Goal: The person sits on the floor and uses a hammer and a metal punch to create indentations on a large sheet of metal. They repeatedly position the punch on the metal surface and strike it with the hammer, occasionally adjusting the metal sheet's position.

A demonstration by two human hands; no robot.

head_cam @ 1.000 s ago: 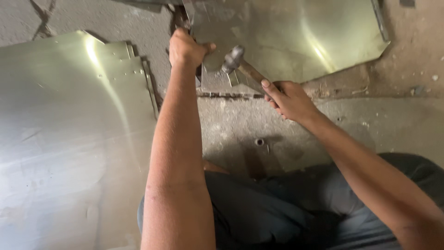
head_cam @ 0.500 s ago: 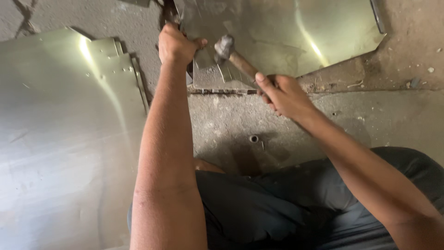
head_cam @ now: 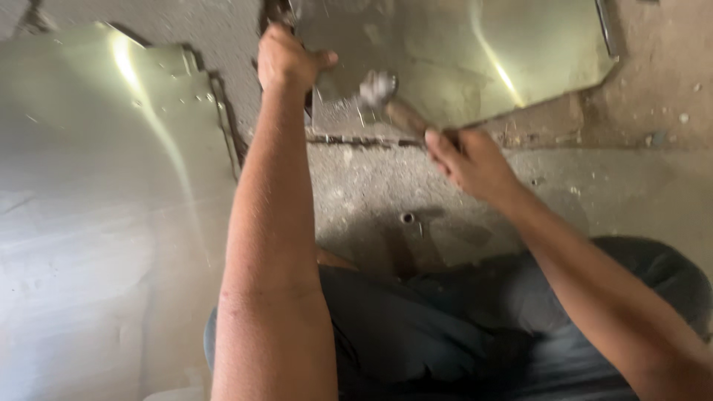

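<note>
— What sits closest at the bottom of the frame?

— The person's lap in dark grey trousers [head_cam: 445, 341], filling the lower middle and lower right. Both bare forearms rise from there toward the top of the frame.

— And just beyond the knees?

— Rough grey concrete floor [head_cam: 371, 193], with a small metal ring-shaped bit [head_cam: 407, 218] lying on it near the centre. Along the left side lies a large pale green sheet-metal panel [head_cam: 96, 186], glossy, with a jagged right edge.

— Where is the right hand?

— The right hand [head_cam: 468, 160] is right of centre, its fingers wrapped closed around the wooden handle of a steel-headed hammer [head_cam: 390, 104]. The hammer head is blurred, up over the lower left corner of a second pale green sheet-metal panel [head_cam: 483, 59], which spans the upper middle and upper right.

— And the left?

— The left hand [head_cam: 286, 59] is at the top, left of centre, fingers clenched shut around a dark metal tool [head_cam: 276, 11] that pokes out above the fist at the top edge. What kind of tool it is I cannot tell. The fist sits just beside that panel's left edge.
</note>
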